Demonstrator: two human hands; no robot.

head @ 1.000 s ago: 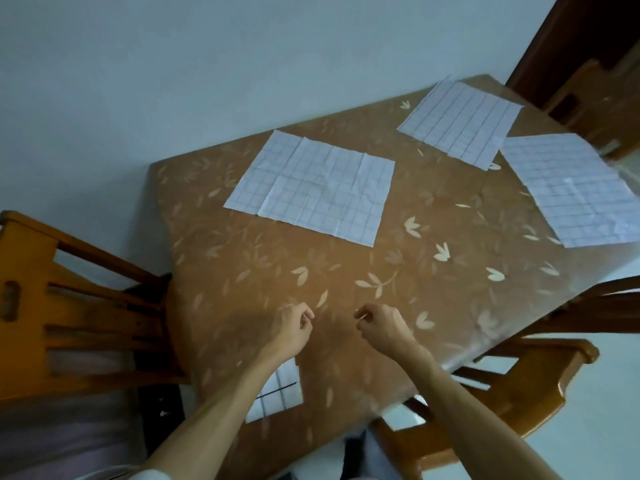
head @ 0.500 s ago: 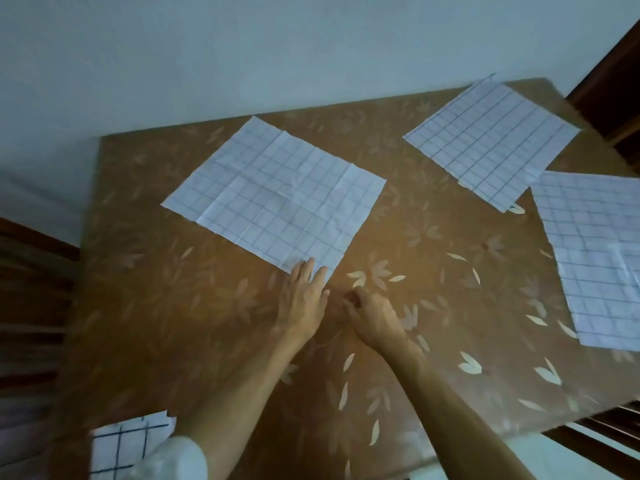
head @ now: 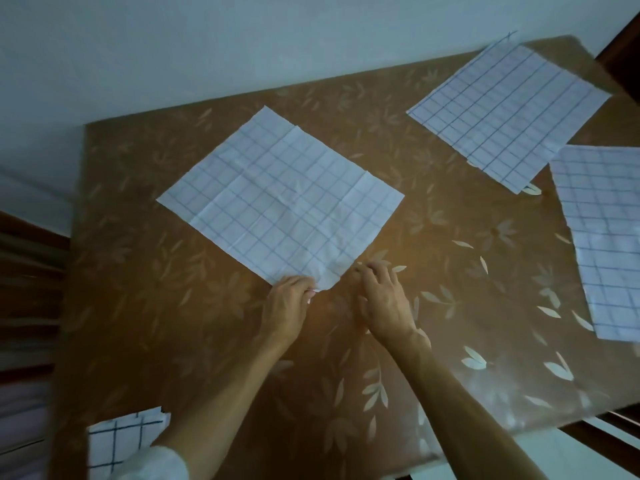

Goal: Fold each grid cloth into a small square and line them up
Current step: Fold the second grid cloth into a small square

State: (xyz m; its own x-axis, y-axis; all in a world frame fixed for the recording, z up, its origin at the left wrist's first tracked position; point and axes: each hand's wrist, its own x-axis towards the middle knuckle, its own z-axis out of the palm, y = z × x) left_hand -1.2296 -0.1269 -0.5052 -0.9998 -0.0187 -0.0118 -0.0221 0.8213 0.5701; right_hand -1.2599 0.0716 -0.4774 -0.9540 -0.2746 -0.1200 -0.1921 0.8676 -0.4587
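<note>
Left hand (head: 289,306) pinched the cloth (head: 280,199) by its near corner, likely to begin folding; right hand (head: 384,303) hovered beside it, loose and empty.

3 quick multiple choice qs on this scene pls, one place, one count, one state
1. Where is the small folded cloth? A) near-left corner of the table B) table centre C) far-right corner
2. How many cloths lie unfolded? A) one B) three C) five
3. The left hand is A) flat on bare table B) pinching the centre cloth's near corner C) raised off the table

Key: 1 A, it lies at that corner; 2 B, centre cloth, far cloth, right cloth; 3 B, fingers curl on that corner.
</note>
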